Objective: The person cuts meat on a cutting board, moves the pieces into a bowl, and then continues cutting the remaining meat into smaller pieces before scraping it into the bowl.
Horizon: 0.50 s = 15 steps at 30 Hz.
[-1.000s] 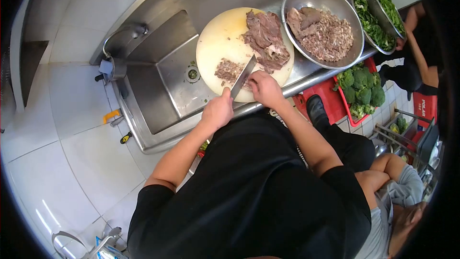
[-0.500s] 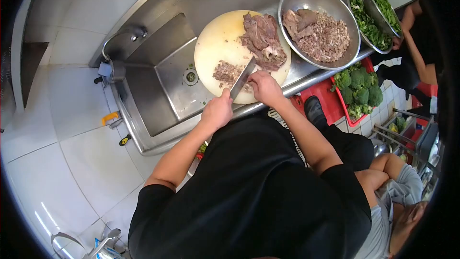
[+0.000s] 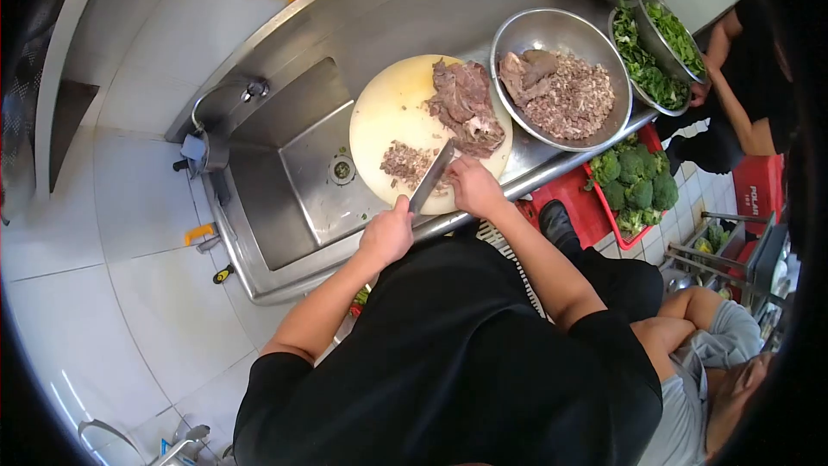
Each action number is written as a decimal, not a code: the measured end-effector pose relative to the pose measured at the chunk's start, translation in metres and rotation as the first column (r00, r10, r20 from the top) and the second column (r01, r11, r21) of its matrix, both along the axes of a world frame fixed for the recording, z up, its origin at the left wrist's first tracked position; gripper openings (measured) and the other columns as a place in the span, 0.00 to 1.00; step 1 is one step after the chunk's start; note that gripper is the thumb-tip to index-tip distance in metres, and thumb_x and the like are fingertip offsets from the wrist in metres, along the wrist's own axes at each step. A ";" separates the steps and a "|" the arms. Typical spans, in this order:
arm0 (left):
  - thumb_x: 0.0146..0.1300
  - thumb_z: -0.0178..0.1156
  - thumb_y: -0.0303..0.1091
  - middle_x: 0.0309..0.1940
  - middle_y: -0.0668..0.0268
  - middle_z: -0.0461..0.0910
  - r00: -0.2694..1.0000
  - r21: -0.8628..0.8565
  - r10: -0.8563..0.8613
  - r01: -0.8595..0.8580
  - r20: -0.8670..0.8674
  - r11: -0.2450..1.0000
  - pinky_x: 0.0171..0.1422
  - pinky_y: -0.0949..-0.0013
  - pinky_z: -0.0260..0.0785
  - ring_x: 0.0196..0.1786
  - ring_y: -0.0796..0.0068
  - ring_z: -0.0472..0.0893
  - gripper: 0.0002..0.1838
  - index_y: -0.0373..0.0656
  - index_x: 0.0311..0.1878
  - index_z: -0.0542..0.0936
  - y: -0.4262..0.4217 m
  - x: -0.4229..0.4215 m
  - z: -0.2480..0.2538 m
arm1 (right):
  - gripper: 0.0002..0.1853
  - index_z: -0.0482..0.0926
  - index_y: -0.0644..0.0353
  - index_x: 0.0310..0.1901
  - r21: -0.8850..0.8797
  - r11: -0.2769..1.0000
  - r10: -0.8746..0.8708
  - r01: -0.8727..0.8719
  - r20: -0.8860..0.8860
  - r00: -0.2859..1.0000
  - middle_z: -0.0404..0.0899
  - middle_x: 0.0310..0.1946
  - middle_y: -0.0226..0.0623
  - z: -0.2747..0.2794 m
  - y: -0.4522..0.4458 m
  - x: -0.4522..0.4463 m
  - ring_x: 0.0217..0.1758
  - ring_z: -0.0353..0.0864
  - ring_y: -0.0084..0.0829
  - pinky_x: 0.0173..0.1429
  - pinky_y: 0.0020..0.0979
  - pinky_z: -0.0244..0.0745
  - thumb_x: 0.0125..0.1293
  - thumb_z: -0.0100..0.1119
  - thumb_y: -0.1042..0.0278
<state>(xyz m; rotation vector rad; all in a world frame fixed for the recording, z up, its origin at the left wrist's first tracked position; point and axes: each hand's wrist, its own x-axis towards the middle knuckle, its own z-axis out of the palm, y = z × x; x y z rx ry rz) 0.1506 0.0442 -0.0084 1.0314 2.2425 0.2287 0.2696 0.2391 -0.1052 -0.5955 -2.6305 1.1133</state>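
Note:
My left hand (image 3: 388, 233) is wrapped round the handle of a knife (image 3: 431, 177), whose blade slants up and right over the round cutting board (image 3: 379, 125). My right hand (image 3: 476, 186) is closed beside the blade, its fingertips on a bit of meat largely hidden by the fingers. Chopped meat (image 3: 404, 162) lies left of the blade. Above my right hand, a large piece of cooked meat (image 3: 466, 103) rests on the board's right part. A steel bowl (image 3: 509, 26) to the right holds chopped meat and a bigger chunk.
The sink basin (image 3: 276, 198) with its tap (image 3: 254, 89) is left of the board. Bowls of leafy greens (image 3: 638, 60) stand at the upper right. Below them, a red crate holds broccoli (image 3: 636, 181). A co-worker's arm (image 3: 733, 91) reaches a bowl; another person sits at lower right.
The view has shifted, so the sink, board and bowls appear lower in the picture. Both hands remain at the board's near edge, the knife still in my left hand.

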 end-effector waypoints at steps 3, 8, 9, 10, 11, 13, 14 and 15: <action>0.78 0.54 0.36 0.34 0.35 0.85 1.000 -0.032 -0.007 0.008 0.012 0.999 0.51 0.33 0.75 0.42 0.29 0.85 0.12 0.38 0.55 0.70 -0.008 0.001 0.032 | 0.16 0.84 0.61 0.49 -0.009 0.999 0.033 -0.033 0.100 0.994 0.81 0.47 0.50 0.019 -0.002 0.006 0.56 0.81 0.53 0.62 0.46 0.79 0.59 0.71 0.68; 0.78 0.54 0.37 0.35 0.36 0.85 0.998 -0.033 0.061 -0.061 -0.010 0.998 0.52 0.33 0.75 0.43 0.28 0.84 0.12 0.39 0.54 0.70 -0.020 -0.004 0.036 | 0.25 0.81 0.61 0.55 0.085 0.996 0.023 -0.036 0.152 0.988 0.79 0.55 0.48 0.033 -0.015 0.002 0.64 0.77 0.51 0.67 0.48 0.75 0.60 0.74 0.57; 0.78 0.54 0.37 0.35 0.35 0.85 0.997 -0.033 0.079 -0.079 -0.020 0.996 0.52 0.33 0.74 0.43 0.28 0.84 0.12 0.39 0.54 0.70 -0.018 -0.006 0.034 | 0.25 0.81 0.60 0.55 0.114 0.993 0.009 -0.030 0.174 0.985 0.78 0.56 0.48 0.024 -0.017 0.000 0.65 0.76 0.51 0.67 0.48 0.75 0.61 0.74 0.55; 0.78 0.53 0.37 0.35 0.35 0.85 0.996 -0.031 0.074 -0.076 -0.045 0.997 0.53 0.32 0.74 0.43 0.29 0.84 0.12 0.39 0.54 0.70 -0.017 -0.009 0.030 | 0.26 0.81 0.60 0.56 0.142 0.990 -0.004 -0.024 0.196 0.981 0.77 0.57 0.47 0.016 -0.019 -0.002 0.66 0.75 0.50 0.67 0.49 0.75 0.61 0.74 0.54; 0.78 0.53 0.37 0.35 0.35 0.85 0.995 -0.030 0.075 -0.077 -0.070 0.997 0.53 0.32 0.74 0.43 0.29 0.84 0.11 0.39 0.54 0.70 -0.016 -0.013 0.026 | 0.26 0.81 0.60 0.55 0.141 0.990 -0.025 0.001 0.175 0.984 0.79 0.54 0.48 0.008 -0.022 -0.004 0.64 0.77 0.49 0.66 0.47 0.76 0.62 0.74 0.51; 0.78 0.52 0.37 0.36 0.35 0.85 0.994 -0.054 0.096 -0.100 -0.061 0.994 0.54 0.33 0.74 0.44 0.29 0.85 0.11 0.39 0.53 0.70 -0.010 -0.012 0.035 | 0.25 0.81 0.60 0.55 0.123 0.992 -0.060 0.037 0.184 0.981 0.80 0.52 0.48 0.008 -0.026 -0.003 0.63 0.78 0.49 0.66 0.47 0.76 0.62 0.74 0.53; 0.78 0.52 0.36 0.36 0.35 0.85 0.995 -0.052 0.087 -0.090 -0.053 0.995 0.54 0.33 0.74 0.44 0.29 0.85 0.11 0.39 0.54 0.70 -0.008 -0.011 0.040 | 0.24 0.81 0.61 0.55 0.114 0.992 -0.075 0.054 0.187 0.979 0.80 0.52 0.48 0.007 -0.028 -0.004 0.63 0.78 0.49 0.66 0.47 0.76 0.62 0.74 0.54; 0.78 0.53 0.36 0.36 0.36 0.85 0.996 -0.052 0.078 -0.080 -0.046 0.995 0.54 0.33 0.74 0.44 0.29 0.85 0.11 0.39 0.54 0.70 -0.007 -0.010 0.043 | 0.23 0.81 0.61 0.54 0.077 0.995 -0.076 0.063 0.176 0.981 0.80 0.51 0.48 0.009 -0.029 -0.004 0.62 0.78 0.50 0.66 0.47 0.76 0.62 0.73 0.56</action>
